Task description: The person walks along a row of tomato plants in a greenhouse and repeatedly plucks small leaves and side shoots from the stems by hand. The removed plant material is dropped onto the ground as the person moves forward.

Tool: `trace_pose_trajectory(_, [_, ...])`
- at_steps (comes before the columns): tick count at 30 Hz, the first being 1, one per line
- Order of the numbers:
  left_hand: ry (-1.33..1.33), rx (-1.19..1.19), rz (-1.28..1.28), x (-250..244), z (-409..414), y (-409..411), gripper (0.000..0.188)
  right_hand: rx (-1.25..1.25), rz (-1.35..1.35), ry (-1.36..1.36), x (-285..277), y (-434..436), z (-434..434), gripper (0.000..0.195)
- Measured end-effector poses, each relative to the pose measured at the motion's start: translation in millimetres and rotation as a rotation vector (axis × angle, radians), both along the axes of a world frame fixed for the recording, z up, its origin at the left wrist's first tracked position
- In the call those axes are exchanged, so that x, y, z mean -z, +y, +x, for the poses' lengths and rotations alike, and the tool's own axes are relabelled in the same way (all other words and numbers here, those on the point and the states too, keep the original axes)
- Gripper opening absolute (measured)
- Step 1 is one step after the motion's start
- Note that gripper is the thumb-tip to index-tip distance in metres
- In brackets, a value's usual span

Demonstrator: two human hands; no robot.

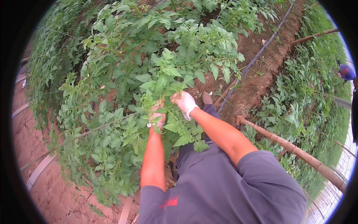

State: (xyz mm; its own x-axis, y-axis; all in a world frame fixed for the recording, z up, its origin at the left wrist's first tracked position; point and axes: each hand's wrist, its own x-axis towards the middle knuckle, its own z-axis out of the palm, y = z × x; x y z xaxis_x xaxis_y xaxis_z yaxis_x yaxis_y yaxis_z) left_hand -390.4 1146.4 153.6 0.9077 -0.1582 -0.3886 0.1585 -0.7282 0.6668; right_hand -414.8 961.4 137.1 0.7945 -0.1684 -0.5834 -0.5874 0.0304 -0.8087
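Observation:
Leafy tomato plants (pixel 120 72) fill the ground before me. My left hand (pixel 158 114), in a thin whitish glove, is closed around the stem of a tomato shoot (pixel 165 74), and leaves cover part of the hand. Just to the right, my gloved right hand (pixel 184 102) has its fingers curled together at the same shoot's leaves. Exactly what lies between those fingertips is too small to make out. A small round white piece (pixel 149 125) shows beside my left wrist. A thin line (pixel 98 128) runs from the left towards my left hand.
A dark irrigation hose (pixel 260 53) lies along the bare soil at right. Bamboo poles (pixel 296 149) slant beside another plant row (pixel 302 109). My shoe (pixel 207 98) stands beyond my right hand. Another person (pixel 346 72) is at the far right edge. Reddish soil (pixel 61 193) lies at left.

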Motion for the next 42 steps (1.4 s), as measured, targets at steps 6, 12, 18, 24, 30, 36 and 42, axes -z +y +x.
trace_pose_trajectory(6, [-0.09,-0.004,-0.089,32,6,31,0.045,-0.216,-0.773,-0.355,-85,-98,-49,0.016])
trace_pose_trajectory(12, [-0.306,-0.085,0.077,-86,-19,3,0.056,-0.147,-1.066,0.141,-79,-226,-161,0.053])
trace_pose_trajectory(18, [-0.515,0.039,-0.25,-162,-123,-17,0.057,-0.122,-0.766,0.349,-55,-239,-231,0.041])
trace_pose_trajectory(24, [-0.194,-0.139,-0.357,-134,-220,-16,0.033,-0.184,-0.522,0.38,-54,-227,-236,0.037])
trace_pose_trajectory(30, [0.043,-0.423,-0.447,-105,-258,-11,0.025,-0.089,-0.359,0.222,-32,-278,-239,0.031])
trace_pose_trajectory(36, [0.16,-0.689,-0.491,-90,-297,-4,0.025,0.043,-0.108,0.151,-26,-303,-215,0.025])
trace_pose_trajectory(42, [0.166,-0.858,-0.507,-90,-331,-1,0.023,-0.014,0.073,0.131,-23,-310,-204,0.025])
